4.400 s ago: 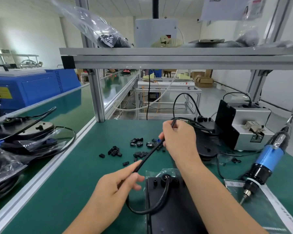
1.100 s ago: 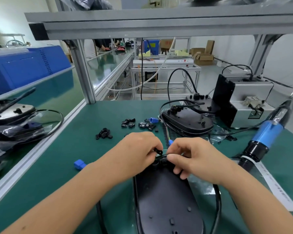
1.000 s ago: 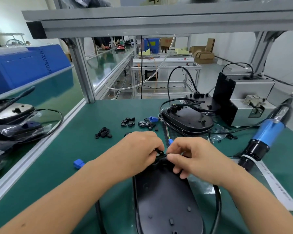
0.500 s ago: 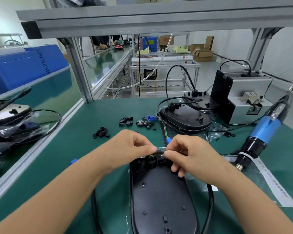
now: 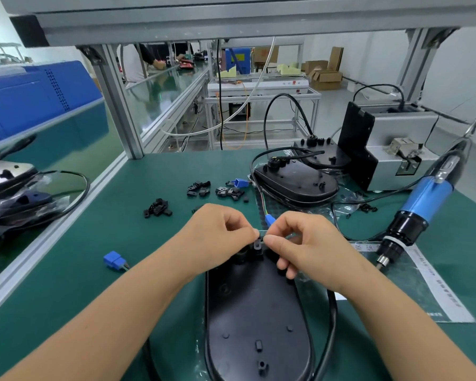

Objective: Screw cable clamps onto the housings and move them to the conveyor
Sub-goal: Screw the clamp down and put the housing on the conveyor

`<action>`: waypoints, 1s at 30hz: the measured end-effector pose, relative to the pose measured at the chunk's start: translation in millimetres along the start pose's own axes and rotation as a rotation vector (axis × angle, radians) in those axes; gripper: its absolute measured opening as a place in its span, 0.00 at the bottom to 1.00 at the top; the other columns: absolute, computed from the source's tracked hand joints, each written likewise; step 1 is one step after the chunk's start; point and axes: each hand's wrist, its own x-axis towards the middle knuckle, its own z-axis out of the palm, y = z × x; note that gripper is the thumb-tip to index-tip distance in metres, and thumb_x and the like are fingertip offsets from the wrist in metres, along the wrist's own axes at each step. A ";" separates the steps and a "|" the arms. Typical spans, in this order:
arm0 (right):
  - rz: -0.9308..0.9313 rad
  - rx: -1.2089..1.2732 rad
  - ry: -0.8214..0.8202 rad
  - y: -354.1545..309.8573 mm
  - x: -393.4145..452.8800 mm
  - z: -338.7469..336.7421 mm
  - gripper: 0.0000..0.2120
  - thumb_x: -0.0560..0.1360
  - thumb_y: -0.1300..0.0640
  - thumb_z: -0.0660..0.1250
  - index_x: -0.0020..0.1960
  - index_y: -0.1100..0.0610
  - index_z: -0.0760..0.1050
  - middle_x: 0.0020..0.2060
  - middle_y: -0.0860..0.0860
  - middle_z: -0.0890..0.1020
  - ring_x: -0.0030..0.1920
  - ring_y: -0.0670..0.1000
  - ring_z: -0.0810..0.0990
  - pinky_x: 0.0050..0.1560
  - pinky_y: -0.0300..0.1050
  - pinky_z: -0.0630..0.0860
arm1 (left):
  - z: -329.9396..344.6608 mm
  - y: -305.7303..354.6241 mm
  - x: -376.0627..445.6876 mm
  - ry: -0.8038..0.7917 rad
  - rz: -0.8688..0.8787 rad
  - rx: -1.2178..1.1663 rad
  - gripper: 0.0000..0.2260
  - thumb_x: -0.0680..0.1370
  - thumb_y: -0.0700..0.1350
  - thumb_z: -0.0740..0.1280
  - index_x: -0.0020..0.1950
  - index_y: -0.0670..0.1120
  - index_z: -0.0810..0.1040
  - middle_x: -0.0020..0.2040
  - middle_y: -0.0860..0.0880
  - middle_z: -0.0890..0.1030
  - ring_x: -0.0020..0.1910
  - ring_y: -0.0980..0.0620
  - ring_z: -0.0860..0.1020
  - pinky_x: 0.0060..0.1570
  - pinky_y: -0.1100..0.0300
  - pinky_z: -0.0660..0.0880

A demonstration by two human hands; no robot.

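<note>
Nearest the wearer, a flat, oval black plastic housing (image 5: pixel 256 312) lay lengthwise on the green bench mat (image 5: pixel 80 284), underside up, probably so its screw posts faced the worker. A thick black cable (image 5: pixel 331 323) curved along its right edge. At the housing's far end both hands met: the left hand (image 5: pixel 217 235) and the right hand (image 5: pixel 305 243) had their fingers curled, thumb and forefinger tips pinching a small black cable clamp (image 5: pixel 257 244) directly between them, apparently seating it over the cable entry before screwing. The clamp sat just on the housing's far rim, touching both sets of fingertips.

To the right, a blue-and-black electric screwdriver (image 5: pixel 421 204) hung tip-down near the right hand, within easy reach. A small blue connector (image 5: pixel 113 260) lay left of the left forearm. Beyond the hands, loose black clamps (image 5: pixel 157 208) were scattered on the mat, with a second black housing (image 5: pixel 297 185) farther back. The conveyor (image 5: pixel 66 144) ran along the left.
</note>
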 end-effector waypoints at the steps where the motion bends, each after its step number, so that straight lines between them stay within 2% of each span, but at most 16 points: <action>1: -0.009 0.004 0.009 0.5 -0.3 0.6 0.05 0.75 0.59 0.68 0.41 0.56 0.76 0.24 0.47 0.79 0.23 0.47 0.76 0.26 0.36 0.73 | 0.9 -0.1 0.2 0.018 0.015 0.019 0.08 0.73 0.46 0.71 0.37 0.44 0.82 0.32 0.46 0.78 0.31 0.55 0.71 0.35 0.61 0.69; 3: -0.028 -0.003 0.026 1.7 -0.4 1.2 0.05 0.76 0.59 0.68 0.41 0.56 0.75 0.26 0.46 0.79 0.23 0.47 0.77 0.26 0.36 0.72 | 2.5 -0.4 0.4 0.042 0.031 0.038 0.08 0.73 0.46 0.71 0.36 0.45 0.82 0.29 0.49 0.78 0.28 0.58 0.70 0.31 0.67 0.68; 5: -0.045 -0.027 0.033 1.8 -0.3 1.6 0.05 0.76 0.59 0.67 0.41 0.55 0.75 0.28 0.46 0.79 0.23 0.47 0.77 0.26 0.36 0.72 | 3.0 -1.2 1.4 0.045 0.012 0.011 0.08 0.74 0.46 0.70 0.35 0.45 0.81 0.25 0.55 0.73 0.24 0.60 0.66 0.26 0.70 0.64; 8: -0.044 -0.035 0.047 1.5 -0.4 2.1 0.06 0.76 0.59 0.68 0.40 0.54 0.75 0.30 0.47 0.78 0.24 0.47 0.77 0.26 0.36 0.73 | 1.0 -0.9 3.5 -0.016 0.012 0.037 0.11 0.75 0.45 0.68 0.35 0.42 0.79 0.25 0.54 0.68 0.25 0.57 0.63 0.26 0.68 0.61; 11: -0.021 -0.014 0.067 2.6 -0.7 3.6 0.06 0.75 0.60 0.68 0.39 0.55 0.76 0.30 0.47 0.77 0.23 0.46 0.77 0.25 0.36 0.72 | -3.6 -0.5 3.4 -0.059 0.088 0.143 0.09 0.75 0.47 0.68 0.36 0.46 0.81 0.28 0.52 0.76 0.28 0.55 0.69 0.30 0.63 0.69; 14: -0.022 -0.033 0.081 2.9 0.3 5.4 0.06 0.74 0.60 0.69 0.39 0.55 0.76 0.31 0.48 0.77 0.23 0.45 0.77 0.24 0.35 0.72 | -7.2 -3.0 1.9 -0.031 0.108 0.160 0.06 0.74 0.49 0.70 0.38 0.50 0.84 0.34 0.51 0.83 0.35 0.49 0.80 0.42 0.57 0.76; 17: -0.020 -0.038 0.081 2.9 0.5 5.0 0.06 0.74 0.59 0.69 0.38 0.55 0.76 0.30 0.47 0.76 0.23 0.45 0.77 0.24 0.34 0.72 | -6.3 -3.8 0.4 -0.022 0.075 0.045 0.04 0.73 0.48 0.72 0.39 0.51 0.85 0.34 0.50 0.84 0.33 0.55 0.78 0.43 0.54 0.78; 20: -0.015 -0.028 0.085 3.1 0.9 5.8 0.06 0.73 0.59 0.69 0.38 0.55 0.77 0.28 0.46 0.76 0.23 0.45 0.77 0.24 0.35 0.71 | -5.6 -2.1 0.6 -0.037 0.069 0.023 0.03 0.72 0.47 0.74 0.38 0.51 0.85 0.34 0.48 0.83 0.32 0.56 0.76 0.40 0.57 0.75; 24: -0.013 -0.066 0.130 4.8 1.5 7.9 0.06 0.73 0.59 0.70 0.37 0.55 0.77 0.25 0.45 0.76 0.21 0.43 0.76 0.22 0.34 0.70 | -4.8 -0.9 0.9 -0.040 0.112 0.117 0.05 0.72 0.47 0.74 0.37 0.48 0.84 0.35 0.46 0.83 0.35 0.46 0.79 0.41 0.55 0.76; 27: -0.005 -0.133 0.198 6.8 -0.4 7.1 0.08 0.70 0.52 0.73 0.36 0.52 0.77 0.26 0.45 0.77 0.23 0.41 0.75 0.24 0.35 0.71 | -2.7 1.4 -0.4 -0.046 0.134 0.186 0.05 0.72 0.48 0.73 0.37 0.48 0.84 0.35 0.48 0.84 0.40 0.47 0.81 0.45 0.53 0.78; 29: 0.002 -0.326 0.259 11.8 -0.6 2.6 0.12 0.67 0.42 0.71 0.35 0.50 0.77 0.27 0.43 0.78 0.28 0.41 0.75 0.31 0.35 0.72 | -3.2 4.3 1.9 -0.068 0.126 0.243 0.05 0.72 0.48 0.73 0.38 0.49 0.84 0.36 0.50 0.84 0.40 0.49 0.81 0.46 0.53 0.78; 30: 0.008 -0.382 0.278 13.4 -0.5 -0.9 0.13 0.68 0.40 0.69 0.36 0.49 0.77 0.27 0.43 0.78 0.29 0.41 0.74 0.33 0.37 0.72 | -4.5 6.2 4.0 -0.088 0.116 0.267 0.05 0.72 0.49 0.73 0.39 0.50 0.84 0.36 0.50 0.84 0.39 0.50 0.81 0.47 0.54 0.78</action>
